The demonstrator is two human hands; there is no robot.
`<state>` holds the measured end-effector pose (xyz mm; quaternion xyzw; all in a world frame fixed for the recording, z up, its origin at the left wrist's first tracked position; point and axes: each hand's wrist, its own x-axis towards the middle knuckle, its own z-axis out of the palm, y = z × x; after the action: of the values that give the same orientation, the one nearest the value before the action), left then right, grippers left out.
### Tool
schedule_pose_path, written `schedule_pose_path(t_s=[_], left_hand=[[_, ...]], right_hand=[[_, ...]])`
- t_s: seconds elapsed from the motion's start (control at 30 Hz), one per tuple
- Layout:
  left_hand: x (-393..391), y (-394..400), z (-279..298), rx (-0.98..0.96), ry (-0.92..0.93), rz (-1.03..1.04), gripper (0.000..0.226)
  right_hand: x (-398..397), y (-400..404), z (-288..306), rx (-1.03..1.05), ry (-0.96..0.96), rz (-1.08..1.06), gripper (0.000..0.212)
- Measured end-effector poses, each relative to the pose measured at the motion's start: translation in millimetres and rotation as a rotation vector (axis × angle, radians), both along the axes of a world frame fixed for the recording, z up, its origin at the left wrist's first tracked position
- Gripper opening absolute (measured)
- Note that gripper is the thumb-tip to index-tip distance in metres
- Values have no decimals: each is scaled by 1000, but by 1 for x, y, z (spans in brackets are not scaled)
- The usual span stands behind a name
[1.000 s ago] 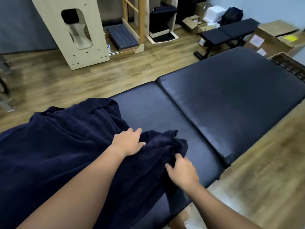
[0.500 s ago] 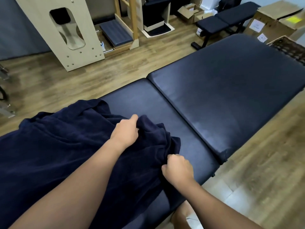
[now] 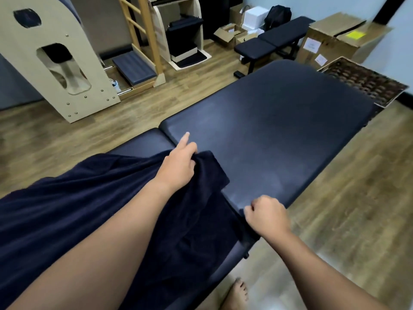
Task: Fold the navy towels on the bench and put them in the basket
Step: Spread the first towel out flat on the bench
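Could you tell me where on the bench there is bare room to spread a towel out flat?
The far pad of the bench is bare, from the seam to the end beside the wicker basket. The near pad is crowded: the navy towel covers it, held by the left hand and right hand.

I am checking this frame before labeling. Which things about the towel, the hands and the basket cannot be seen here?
Head view:
- navy towel: cut off by the left edge and covered by the left forearm; how many towels cannot be told.
- right hand: fingers curled at the bench edge; its grip on cloth is hidden by its own back.
- basket: partly behind the bench; its inside is not visible.
- left hand: slightly blurred.
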<state>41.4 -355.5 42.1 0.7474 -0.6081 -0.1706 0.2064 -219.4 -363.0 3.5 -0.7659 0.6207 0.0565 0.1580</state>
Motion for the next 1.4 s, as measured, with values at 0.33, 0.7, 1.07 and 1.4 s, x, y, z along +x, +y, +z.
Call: schedule_pose_path(t_s=[0.33, 0.7, 1.07, 1.4], left_hand=[[-86, -57, 18, -99, 84, -188, 25], [-19, -29, -35, 560, -349, 122, 77], [12, -72, -69, 444, -279, 150, 12], [-61, -192, -32, 132, -192, 126, 13]], right_hand=[[37, -24, 0, 375, -884, -182, 80], [18, -56, -10, 158, -430, -84, 62], [5, -107, -1, 57, -43, 33, 38], [-68, -211, 1, -65, -27, -86, 31]])
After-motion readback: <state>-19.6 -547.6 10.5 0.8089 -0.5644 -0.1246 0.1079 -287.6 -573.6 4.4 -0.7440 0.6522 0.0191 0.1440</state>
